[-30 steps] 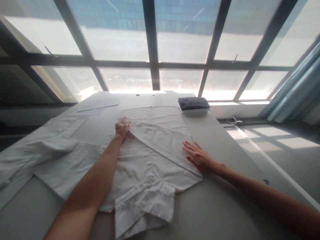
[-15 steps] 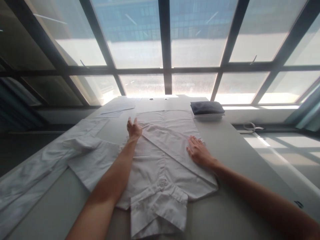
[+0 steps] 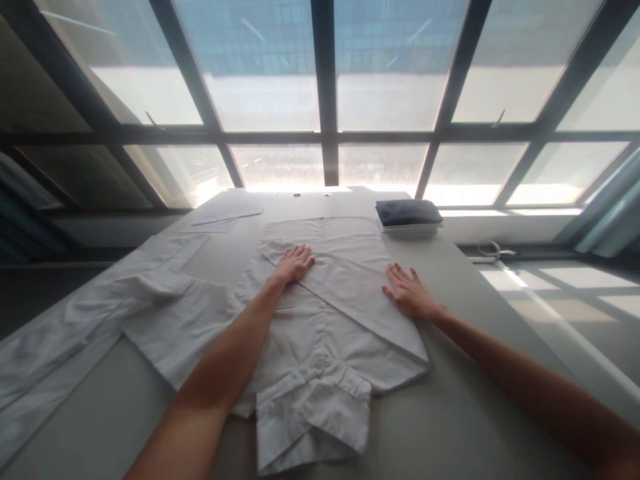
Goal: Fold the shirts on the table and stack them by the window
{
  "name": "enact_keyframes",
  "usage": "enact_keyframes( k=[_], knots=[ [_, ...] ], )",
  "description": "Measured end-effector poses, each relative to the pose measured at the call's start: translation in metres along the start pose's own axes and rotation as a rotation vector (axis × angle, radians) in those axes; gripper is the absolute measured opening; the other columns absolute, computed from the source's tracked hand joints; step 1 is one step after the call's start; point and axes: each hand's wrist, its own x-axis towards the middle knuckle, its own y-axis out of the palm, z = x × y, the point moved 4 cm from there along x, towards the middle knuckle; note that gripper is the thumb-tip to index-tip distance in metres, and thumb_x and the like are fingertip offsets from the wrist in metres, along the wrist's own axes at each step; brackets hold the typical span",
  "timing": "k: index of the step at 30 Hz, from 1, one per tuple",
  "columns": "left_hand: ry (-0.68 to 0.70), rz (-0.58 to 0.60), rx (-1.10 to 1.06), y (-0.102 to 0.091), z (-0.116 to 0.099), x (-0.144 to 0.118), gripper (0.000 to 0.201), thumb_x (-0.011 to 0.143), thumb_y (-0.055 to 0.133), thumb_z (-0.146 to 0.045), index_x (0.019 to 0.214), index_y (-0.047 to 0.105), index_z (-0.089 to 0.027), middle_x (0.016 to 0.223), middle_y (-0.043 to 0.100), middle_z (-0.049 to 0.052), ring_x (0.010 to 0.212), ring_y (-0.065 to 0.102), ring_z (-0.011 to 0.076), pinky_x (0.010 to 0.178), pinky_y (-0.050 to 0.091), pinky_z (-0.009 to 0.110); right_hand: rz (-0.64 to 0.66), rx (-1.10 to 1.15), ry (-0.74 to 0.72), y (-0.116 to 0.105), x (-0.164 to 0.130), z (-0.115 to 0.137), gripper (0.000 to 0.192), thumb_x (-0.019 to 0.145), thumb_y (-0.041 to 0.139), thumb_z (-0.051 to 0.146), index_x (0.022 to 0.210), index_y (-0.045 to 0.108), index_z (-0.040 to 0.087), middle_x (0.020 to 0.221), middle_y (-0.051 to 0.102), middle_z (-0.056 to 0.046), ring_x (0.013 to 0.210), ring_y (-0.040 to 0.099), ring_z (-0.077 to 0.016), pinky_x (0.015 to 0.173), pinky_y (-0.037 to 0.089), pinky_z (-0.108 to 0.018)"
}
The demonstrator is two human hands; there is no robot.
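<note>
We see a white cotton button-front shirt (image 3: pixel 325 320) laid flat on a long pale grey table (image 3: pixel 450 413), collar end nearest the camera, with one sleeve folded diagonally across the body. The left hand (image 3: pixel 295 263) rests palm down on the upper end of that folded sleeve, fingers extended and lying close together, clamped on nothing. The right hand (image 3: pixel 407 293) lies flat on the shirt's right edge, fingers slightly spread, pressing the cloth against the table (no fabric is pinched). The shirt's other sleeve (image 3: pixel 165 300) extends to the left, unfolded. Beyond it a second white garment (image 3: pixel 75 333) lies loosely along the table's left side. A folded dark grey cloth on a small stack of white ones (image 3: pixel 409 217) sits at the far right corner, well apart from both hands.
</note>
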Motion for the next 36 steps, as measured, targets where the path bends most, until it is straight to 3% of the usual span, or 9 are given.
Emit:
enact_keyframes(
  k=[4, 7, 10, 15, 17, 21, 24, 26, 36],
  knots=[
    [-0.011, 0.005, -0.001, 0.0, -0.002, 0.002, 0.064, 0.107, 0.027, -0.05, 0.163, 0.031, -0.02, 0.171, 0.021, 0.011, 0.158, 0.015, 0.031, 0.125, 0.012, 0.057, -0.03, 0.027, 0.208, -0.011, 0.007, -0.045, 0.063, 0.107, 0.025, 0.046, 0.16, 0.034, 0.014, 0.165, 0.032, -0.02, 0.155, 0.025, -0.0324, 0.123, 0.016, -0.064],
    [-0.021, 0.014, 0.01, -0.002, -0.005, 0.001, 0.065, 0.107, 0.027, -0.05, 0.163, 0.031, -0.019, 0.171, 0.021, 0.011, 0.158, 0.015, 0.0313, 0.125, 0.012, 0.057, -0.129, 0.092, 0.306, -0.021, 0.014, -0.045, 0.057, 0.107, 0.023, 0.038, 0.157, 0.04, 0.015, 0.162, 0.039, -0.019, 0.154, 0.029, -0.0308, 0.123, 0.022, -0.06],
    [-0.024, 0.021, 0.013, -0.003, -0.005, 0.0, 0.064, 0.107, 0.027, -0.05, 0.163, 0.03, -0.02, 0.171, 0.02, 0.011, 0.158, 0.015, 0.0313, 0.125, 0.012, 0.058, -0.186, 0.138, 0.213, -0.027, 0.022, -0.007, 0.056, 0.107, 0.027, 0.033, 0.158, 0.039, 0.016, 0.164, 0.037, -0.016, 0.155, 0.025, -0.0277, 0.125, 0.018, -0.056],
    [-0.001, -0.011, 0.026, -0.01, -0.012, -0.003, 0.061, 0.107, 0.031, -0.046, 0.161, 0.034, -0.019, 0.17, 0.023, 0.014, 0.157, 0.016, 0.0354, 0.123, 0.013, 0.064, -0.03, 0.135, -0.089, -0.018, 0.027, 0.076, 0.059, 0.105, 0.033, 0.032, 0.159, 0.035, 0.008, 0.168, 0.028, -0.016, 0.157, 0.018, -0.0261, 0.127, 0.013, -0.051],
    [0.071, -0.034, 0.039, -0.013, -0.031, -0.008, 0.06, 0.107, 0.032, -0.042, 0.161, 0.034, -0.017, 0.17, 0.024, 0.014, 0.158, 0.014, 0.0353, 0.123, 0.011, 0.065, 0.012, 0.125, -0.115, -0.01, 0.026, 0.092, 0.061, 0.104, 0.034, 0.033, 0.159, 0.034, 0.004, 0.168, 0.027, -0.018, 0.157, 0.019, -0.0273, 0.127, 0.014, -0.05],
    [0.35, -0.02, -0.011, -0.008, -0.096, -0.025, 0.058, 0.107, 0.028, -0.035, 0.163, 0.03, -0.018, 0.169, 0.027, 0.011, 0.158, 0.016, 0.0259, 0.127, 0.012, 0.053, 0.009, 0.108, -0.118, 0.0, 0.024, 0.096, 0.064, 0.105, 0.031, 0.034, 0.159, 0.032, 0.001, 0.168, 0.026, -0.019, 0.157, 0.019, -0.0282, 0.128, 0.012, -0.049],
    [0.494, 0.037, -0.033, 0.003, -0.134, -0.038, 0.058, 0.109, 0.025, -0.038, 0.164, 0.027, -0.02, 0.169, 0.027, 0.009, 0.158, 0.018, 0.0236, 0.127, 0.016, 0.049, 0.007, 0.107, -0.147, 0.002, 0.024, 0.087, 0.064, 0.106, 0.029, 0.037, 0.161, 0.029, 0.005, 0.168, 0.025, -0.016, 0.157, 0.02, -0.0262, 0.128, 0.013, -0.046],
    [0.526, 0.064, -0.017, 0.009, -0.144, -0.043, 0.06, 0.109, 0.024, -0.042, 0.164, 0.025, -0.019, 0.169, 0.026, 0.01, 0.158, 0.018, 0.0249, 0.127, 0.017, 0.05, 0.008, 0.104, -0.162, 0.0, 0.026, 0.073, 0.064, 0.106, 0.029, 0.038, 0.162, 0.029, 0.008, 0.168, 0.027, -0.014, 0.156, 0.022, -0.0246, 0.128, 0.014, -0.045],
    [0.562, 0.073, -0.015, 0.004, -0.143, -0.047, 0.059, 0.11, 0.026, -0.047, 0.163, 0.03, -0.02, 0.17, 0.023, 0.01, 0.158, 0.016, 0.0285, 0.126, 0.017, 0.055, -0.156, 0.039, 0.198, -0.019, 0.024, -0.066, 0.049, 0.102, 0.04, 0.03, 0.144, 0.059, 0.012, 0.156, 0.048, -0.019, 0.148, 0.04, -0.0326, 0.12, 0.032, -0.052]
  ],
)
